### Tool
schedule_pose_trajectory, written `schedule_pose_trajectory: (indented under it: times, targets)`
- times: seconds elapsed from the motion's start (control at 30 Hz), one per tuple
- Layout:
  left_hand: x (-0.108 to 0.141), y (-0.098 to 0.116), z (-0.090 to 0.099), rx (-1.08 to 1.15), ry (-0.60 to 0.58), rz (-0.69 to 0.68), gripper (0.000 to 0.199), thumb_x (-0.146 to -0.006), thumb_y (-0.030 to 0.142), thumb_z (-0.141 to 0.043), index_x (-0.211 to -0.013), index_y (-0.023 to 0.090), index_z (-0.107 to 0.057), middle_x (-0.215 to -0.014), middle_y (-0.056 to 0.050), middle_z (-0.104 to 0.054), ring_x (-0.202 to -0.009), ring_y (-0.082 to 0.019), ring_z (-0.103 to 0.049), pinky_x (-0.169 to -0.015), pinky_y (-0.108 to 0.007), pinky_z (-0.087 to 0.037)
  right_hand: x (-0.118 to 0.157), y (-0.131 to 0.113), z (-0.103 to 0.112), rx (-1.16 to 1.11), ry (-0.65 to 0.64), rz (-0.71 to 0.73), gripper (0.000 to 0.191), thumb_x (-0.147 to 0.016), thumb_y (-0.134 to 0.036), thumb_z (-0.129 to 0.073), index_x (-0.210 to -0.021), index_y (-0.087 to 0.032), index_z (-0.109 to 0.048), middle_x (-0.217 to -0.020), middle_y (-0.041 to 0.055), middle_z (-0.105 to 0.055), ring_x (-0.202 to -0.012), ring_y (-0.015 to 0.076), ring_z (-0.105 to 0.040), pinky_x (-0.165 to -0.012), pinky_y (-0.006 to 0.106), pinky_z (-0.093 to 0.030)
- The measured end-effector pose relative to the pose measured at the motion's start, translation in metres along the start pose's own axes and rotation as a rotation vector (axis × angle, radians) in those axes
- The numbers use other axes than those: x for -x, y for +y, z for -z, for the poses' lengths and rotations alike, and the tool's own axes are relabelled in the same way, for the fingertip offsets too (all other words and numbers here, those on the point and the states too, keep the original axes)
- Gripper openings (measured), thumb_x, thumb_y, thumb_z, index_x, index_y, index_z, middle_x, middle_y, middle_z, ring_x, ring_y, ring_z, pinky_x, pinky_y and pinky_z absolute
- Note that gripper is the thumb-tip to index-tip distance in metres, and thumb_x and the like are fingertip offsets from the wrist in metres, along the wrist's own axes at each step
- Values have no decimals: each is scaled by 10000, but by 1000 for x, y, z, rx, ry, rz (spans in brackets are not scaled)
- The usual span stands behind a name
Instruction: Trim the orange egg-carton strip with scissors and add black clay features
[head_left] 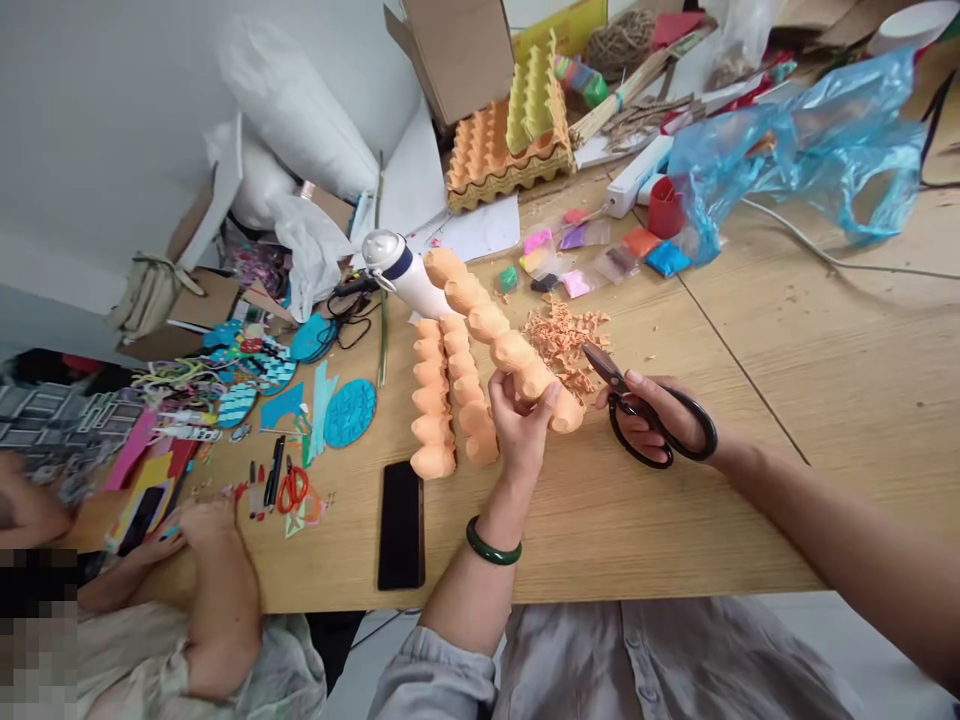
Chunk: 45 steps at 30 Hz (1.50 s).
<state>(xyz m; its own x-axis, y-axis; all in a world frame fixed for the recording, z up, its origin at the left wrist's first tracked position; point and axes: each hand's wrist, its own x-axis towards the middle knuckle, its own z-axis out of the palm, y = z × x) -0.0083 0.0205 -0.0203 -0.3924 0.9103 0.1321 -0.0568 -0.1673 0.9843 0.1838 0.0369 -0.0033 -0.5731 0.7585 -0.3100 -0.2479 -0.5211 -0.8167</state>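
My left hand (523, 425) grips an orange egg-carton strip (491, 325), a row of several cups, near its lower end and holds it tilted above the table. In my right hand (656, 410) is a pair of black-handled scissors (611, 372); the blades point up and left, apart from the strip, and look closed or nearly so. Two more orange strips, a left one (431, 400) and a right one (469, 390), lie side by side on the table to the left. Behind the scissors is a pile of orange scraps (562, 335).
A black phone (402, 525) and a white bottle (405, 275) stand near the strips. Egg trays (510, 150), coloured clay packets (592, 262) and a blue plastic bag (802, 150) are farther back. At left, a co-worker's hands (199, 525) are beside orange scissors (292, 488).
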Motion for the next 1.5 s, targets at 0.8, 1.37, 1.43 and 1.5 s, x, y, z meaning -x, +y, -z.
schedule_pose_trajectory:
  times: [0.8,1.37,1.43,1.5]
  targets:
    - [24,23,-15,372,-337,353,418,-800,363,-777,-1183,271,-637,-1137,-42,-657,-1019,-203,-639,-877,-375,-642,7,0,12,1287,456,732,233,-913,-327,-599,-1079,-174,-659,-683,-5,-636,-529,120,-528,-538,246,-379]
    - [38,23,-21,293,-409,399,381,-789,388,-700,-1133,246,-618,-1101,-58,-658,-939,-213,-655,-834,-358,-575,5,8,17,1617,482,1016,313,-931,-192,-574,-1215,-157,-699,-853,73,-724,-709,173,-632,-612,288,-427]
    - [38,20,-19,246,-376,348,387,-810,372,-706,-1168,245,-628,-1129,-54,-667,-1033,-220,-651,-934,-360,-552,4,9,18,1643,488,995,313,-947,-211,-561,-1220,-167,-707,-855,77,-728,-728,176,-640,-614,288,-427]
    - [38,17,-18,219,-362,307,440,-829,349,-710,-1248,253,-616,-1159,-46,-676,-1117,-223,-641,-994,-352,-528,4,10,18,1646,489,948,307,-962,-235,-550,-1213,-181,-717,-858,77,-734,-723,170,-638,-605,284,-412]
